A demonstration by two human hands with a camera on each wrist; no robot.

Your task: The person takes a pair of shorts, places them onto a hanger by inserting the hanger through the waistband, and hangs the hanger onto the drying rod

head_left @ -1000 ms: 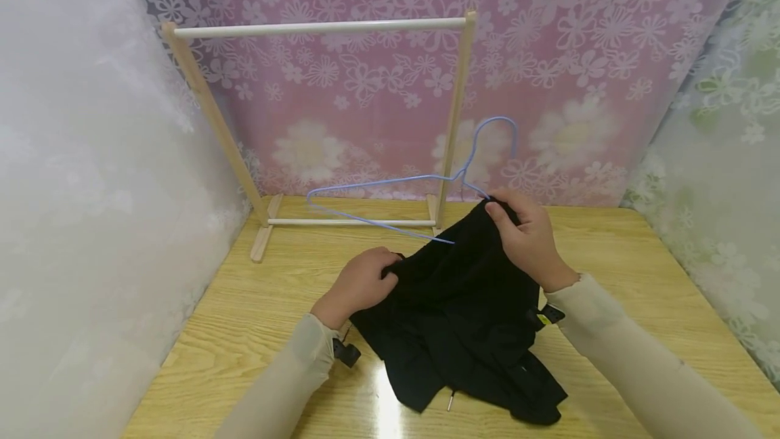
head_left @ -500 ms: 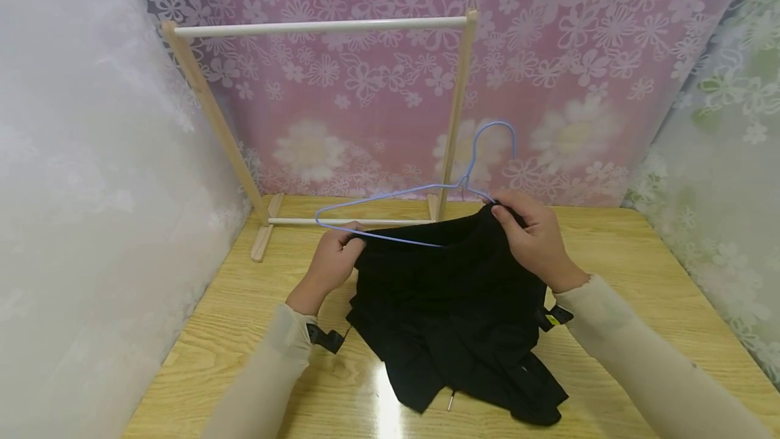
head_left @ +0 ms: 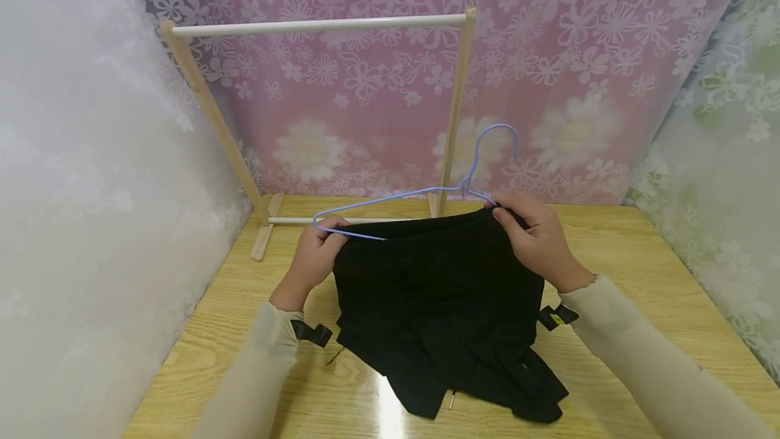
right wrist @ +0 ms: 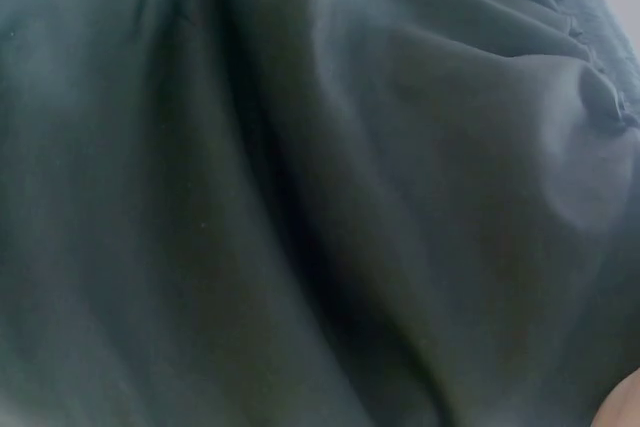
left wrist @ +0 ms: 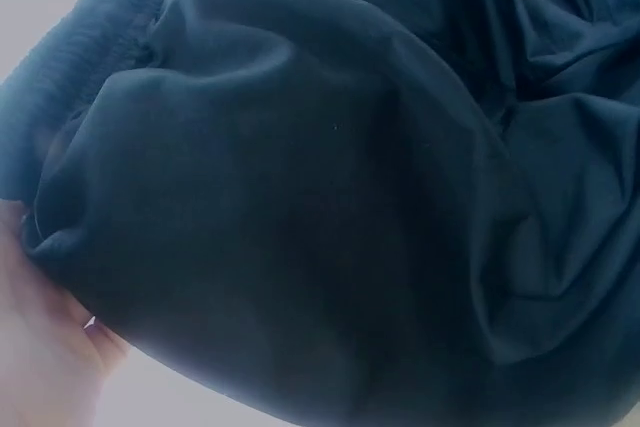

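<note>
A pair of black shorts [head_left: 439,290] with a gathered waistband is stretched wide between both hands, its lower part lying on the table. My left hand [head_left: 313,253] pinches the left end of the waistband, thumb toward me. At the right end, my right hand [head_left: 536,236] grips the waistband where the hanger's right arm goes in. The blue wire hanger [head_left: 390,201] has its right end hidden in the shorts, and its left end sticks out above my left hand. Dark cloth [left wrist: 250,197] fills the left wrist view; its folds [right wrist: 400,147] also fill the right wrist view.
Behind the shorts stands a wooden rack with a white top bar [head_left: 323,26] and a lower bar. The wood-grain table [head_left: 609,249] is bordered by a pink floral backdrop [head_left: 365,107] and pale side walls. A small metal-tipped cord [head_left: 451,400] pokes out under the shorts.
My left hand has moved left and up, drawing the waistband out toward the hanger's left end. The hanger has dropped slightly. My right hand keeps its grip almost in place.
</note>
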